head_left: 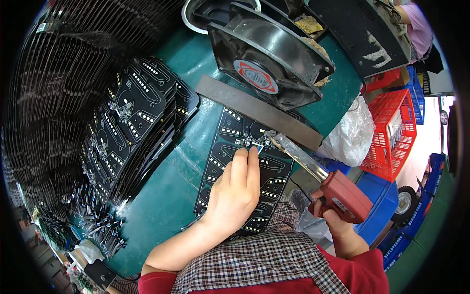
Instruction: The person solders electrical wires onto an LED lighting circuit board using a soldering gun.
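Observation:
A black circuit board (223,161) with rows of small pale LEDs lies on the green table in front of me, its far edge by a flat grey metal bar (259,111). My left hand (235,188) rests over the board. Its fingertips pinch together beside a cluster of small silvery components (252,140); what they hold is too small to name. In my right hand (330,213) is a red soldering gun (345,198) with a long metal barrel. Its tip reaches the component cluster, close to my left fingertips.
A black fan (274,59) stands beyond the metal bar. Stacked LED boards (142,117) lie to the left, near bundled wires (100,223) and rows of dark panels (54,93). On the right are a clear plastic bag (350,134), a red crate (394,134) and a blue bin (379,208).

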A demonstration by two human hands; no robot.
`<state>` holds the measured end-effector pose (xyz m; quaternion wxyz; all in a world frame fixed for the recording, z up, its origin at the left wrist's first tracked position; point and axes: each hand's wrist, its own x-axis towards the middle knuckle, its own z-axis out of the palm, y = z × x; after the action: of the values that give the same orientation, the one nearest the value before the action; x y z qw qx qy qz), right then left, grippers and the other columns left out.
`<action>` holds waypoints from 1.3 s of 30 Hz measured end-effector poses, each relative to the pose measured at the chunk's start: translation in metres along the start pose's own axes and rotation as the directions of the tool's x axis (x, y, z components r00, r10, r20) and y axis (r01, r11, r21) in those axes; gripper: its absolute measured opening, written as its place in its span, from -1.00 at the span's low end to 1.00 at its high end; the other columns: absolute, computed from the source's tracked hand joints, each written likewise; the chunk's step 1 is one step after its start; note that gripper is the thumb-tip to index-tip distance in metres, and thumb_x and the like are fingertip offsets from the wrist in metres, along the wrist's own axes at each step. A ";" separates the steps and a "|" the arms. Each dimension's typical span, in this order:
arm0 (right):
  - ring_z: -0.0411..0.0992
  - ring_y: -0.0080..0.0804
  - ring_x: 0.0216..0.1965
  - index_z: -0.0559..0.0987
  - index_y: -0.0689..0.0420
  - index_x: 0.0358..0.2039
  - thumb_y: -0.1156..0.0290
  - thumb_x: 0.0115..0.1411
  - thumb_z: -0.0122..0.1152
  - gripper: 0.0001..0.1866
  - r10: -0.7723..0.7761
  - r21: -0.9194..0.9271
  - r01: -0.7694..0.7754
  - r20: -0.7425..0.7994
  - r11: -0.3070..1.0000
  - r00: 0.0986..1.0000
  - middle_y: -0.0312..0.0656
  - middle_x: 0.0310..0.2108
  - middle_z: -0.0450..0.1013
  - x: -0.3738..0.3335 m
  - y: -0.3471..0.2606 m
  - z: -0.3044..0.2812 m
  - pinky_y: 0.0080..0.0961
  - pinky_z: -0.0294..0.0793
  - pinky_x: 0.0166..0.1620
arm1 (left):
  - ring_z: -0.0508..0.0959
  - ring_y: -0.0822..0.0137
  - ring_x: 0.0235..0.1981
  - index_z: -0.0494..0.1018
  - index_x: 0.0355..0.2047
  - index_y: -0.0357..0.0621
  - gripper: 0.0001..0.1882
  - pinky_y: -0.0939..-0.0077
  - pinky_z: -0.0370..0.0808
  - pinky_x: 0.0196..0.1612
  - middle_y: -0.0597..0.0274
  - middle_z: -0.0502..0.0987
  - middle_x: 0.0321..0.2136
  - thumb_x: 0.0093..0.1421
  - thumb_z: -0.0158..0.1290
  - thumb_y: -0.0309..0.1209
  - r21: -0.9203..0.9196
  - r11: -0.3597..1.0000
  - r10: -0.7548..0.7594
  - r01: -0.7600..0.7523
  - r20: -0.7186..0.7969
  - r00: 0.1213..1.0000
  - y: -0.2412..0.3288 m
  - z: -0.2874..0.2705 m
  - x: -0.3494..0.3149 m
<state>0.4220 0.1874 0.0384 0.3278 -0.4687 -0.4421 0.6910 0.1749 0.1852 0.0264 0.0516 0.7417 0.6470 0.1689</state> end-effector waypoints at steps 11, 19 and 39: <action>0.37 -0.61 -0.54 0.26 0.42 0.10 0.37 -0.06 0.35 -0.25 0.026 -0.118 -0.023 0.024 0.993 0.999 -0.10 -0.30 0.52 0.000 0.000 -0.002 -0.68 0.37 -0.45 | 0.38 0.51 -0.57 0.39 -0.04 -0.37 -0.45 0.76 0.44 -0.61 0.31 0.24 -0.52 -0.15 -0.02 -0.55 0.066 0.997 0.040 -0.038 -0.035 0.999 -0.001 0.003 -0.004; 0.38 -0.61 -0.52 0.26 0.42 0.09 0.45 -0.07 0.36 -0.27 0.070 -0.067 -0.068 0.029 0.995 0.997 -0.12 -0.33 0.51 0.003 -0.003 0.001 -0.68 0.37 -0.44 | 0.32 0.56 -0.63 0.43 -0.11 -0.41 -0.52 0.80 0.36 -0.66 0.37 0.20 -0.59 -0.13 -0.02 -0.53 0.172 0.983 0.065 -0.057 -0.040 0.997 0.002 0.004 -0.002; 0.42 -0.56 -0.46 0.30 0.38 0.08 0.40 -0.07 0.35 -0.29 -0.007 -0.388 0.032 0.066 0.921 0.998 -0.08 -0.24 0.52 0.001 -0.012 0.001 -0.63 0.41 -0.36 | 0.30 0.57 -0.62 0.41 -0.10 -0.44 -0.52 0.83 0.32 -0.69 0.38 0.21 -0.58 -0.10 -0.02 -0.51 0.249 0.966 0.073 -0.074 0.013 0.997 0.005 0.002 0.000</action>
<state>0.4214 0.1929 0.0486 0.2210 -0.4978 -0.5851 0.6008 0.1806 0.1849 0.0265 -0.0469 0.7661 0.6351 0.0868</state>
